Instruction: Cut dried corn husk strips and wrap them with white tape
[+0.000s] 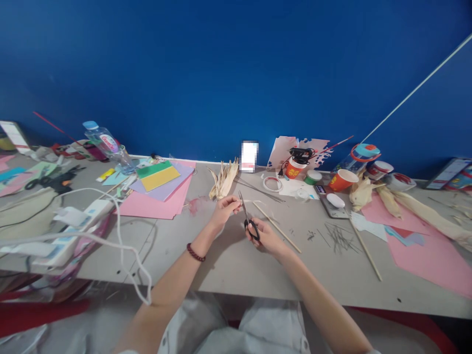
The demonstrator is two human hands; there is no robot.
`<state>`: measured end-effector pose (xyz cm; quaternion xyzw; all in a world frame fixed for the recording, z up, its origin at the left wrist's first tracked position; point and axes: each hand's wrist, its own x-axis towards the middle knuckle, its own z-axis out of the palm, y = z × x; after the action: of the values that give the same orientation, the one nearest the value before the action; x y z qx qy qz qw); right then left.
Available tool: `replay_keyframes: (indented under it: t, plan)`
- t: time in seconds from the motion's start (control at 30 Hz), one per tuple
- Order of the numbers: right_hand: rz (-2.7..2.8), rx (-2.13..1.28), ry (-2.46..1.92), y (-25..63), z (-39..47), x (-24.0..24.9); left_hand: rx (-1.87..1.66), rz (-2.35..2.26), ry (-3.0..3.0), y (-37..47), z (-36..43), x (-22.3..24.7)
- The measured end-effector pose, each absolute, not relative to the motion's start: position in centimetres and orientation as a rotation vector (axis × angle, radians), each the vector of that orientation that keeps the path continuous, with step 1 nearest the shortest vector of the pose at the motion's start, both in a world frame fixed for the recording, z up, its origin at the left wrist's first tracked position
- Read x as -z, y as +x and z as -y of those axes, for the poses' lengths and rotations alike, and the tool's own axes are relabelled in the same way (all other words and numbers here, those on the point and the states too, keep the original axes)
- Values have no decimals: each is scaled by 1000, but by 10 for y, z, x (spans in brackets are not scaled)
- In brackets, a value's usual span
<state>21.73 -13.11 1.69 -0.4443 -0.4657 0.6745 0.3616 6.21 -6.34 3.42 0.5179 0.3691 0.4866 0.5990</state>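
Black-handled scissors [248, 216] are held in my right hand [262, 234], the blades pointing up and away from me. My left hand [225, 210] is closed in a pinch just left of the blade tips. A thin pale strip seems to run by its fingertips, too faint to name. Behind my left hand stands a bundle of dried corn husks [223, 179]. Close to my right hand a thin wooden stick [278, 228] lies slanted on the grey table [236, 275].
Pink paper [147, 205], coloured sheets and a white cable [118, 226] lie to the left. A roll of tape [273, 184], an orange paper cup [342, 180], loose thin wires [341, 238] and more husks [427, 211] are to the right. A phone [249, 156] leans against the blue wall.
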Motion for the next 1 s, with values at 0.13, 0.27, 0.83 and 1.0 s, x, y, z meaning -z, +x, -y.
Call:
replay_keyframes:
  t: [0.13, 0.27, 0.83, 1.0]
  plan:
    - [1194, -1750, -1147, 217, 131, -17, -1124, -844, 1213, 62, 63, -34]
    - [1198, -1750, -1152, 218, 131, -15, -1112, -851, 1211, 60, 63, -36]
    - [1222, -1739, -1203, 219, 132, -17, -1022, -865, 1265, 56, 63, -43]
    - [1225, -1737, -1225, 220, 131, -16, -988, -845, 1316, 53, 62, -46]
